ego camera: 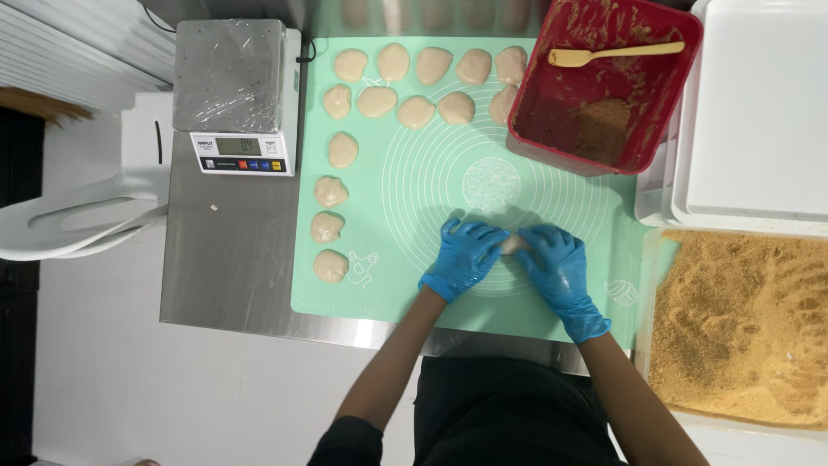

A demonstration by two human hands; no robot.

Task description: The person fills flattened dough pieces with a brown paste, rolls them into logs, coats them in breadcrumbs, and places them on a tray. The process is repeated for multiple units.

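I see my fingers of both hands meet around one small piece of pale dough [515, 245], which is pinched between them and mostly hidden. My left hand [463, 257] in a blue glove curls its fingers toward 3 o'clock, and my right hand [556, 267], also gloved, closes on the piece from the other side. The piece sits low on the green silicone mat [405, 285], just at 6 o'clock from the flattened white disc [491, 185] in the middle of the printed circles.

From 9 o'clock up to 12 o'clock of my hands, a line of dough portions [342, 150] lies along the mat's edge and top. At 1 o'clock stands a red tub [664, 103] with brown filling and a yellow spatula [614, 53]. At 3 o'clock is a tray of brown crumbs [742, 328]. At 10 o'clock is a kitchen scale [237, 95] on the steel table [228, 259].
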